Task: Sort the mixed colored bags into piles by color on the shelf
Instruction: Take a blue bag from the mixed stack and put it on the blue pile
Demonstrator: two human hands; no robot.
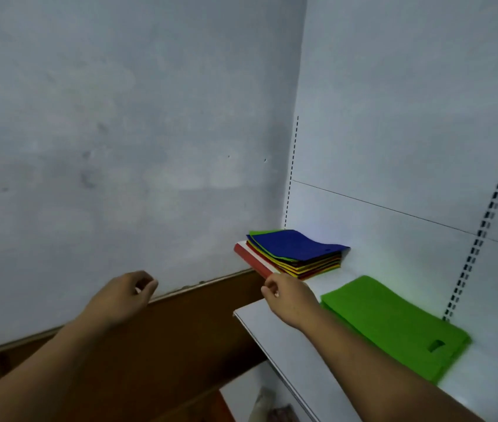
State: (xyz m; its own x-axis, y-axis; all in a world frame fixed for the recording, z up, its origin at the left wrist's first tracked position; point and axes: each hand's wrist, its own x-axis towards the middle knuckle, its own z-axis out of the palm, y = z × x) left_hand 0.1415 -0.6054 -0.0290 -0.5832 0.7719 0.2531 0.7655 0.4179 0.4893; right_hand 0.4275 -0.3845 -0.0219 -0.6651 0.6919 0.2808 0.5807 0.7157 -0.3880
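Green bags [393,324] on shelf [272,339], mixed stack [296,248] behind, L grip [125,295], R grip [288,296] loosely curled, empty

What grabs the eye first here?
The bright green pile lying flat on the near part of the white shelf. Beyond it, at the shelf's far end by the wall, a mixed stack of coloured bags with a blue bag on top. Both hands hold nothing: the right hand just short of that stack, the left hand off the shelf.
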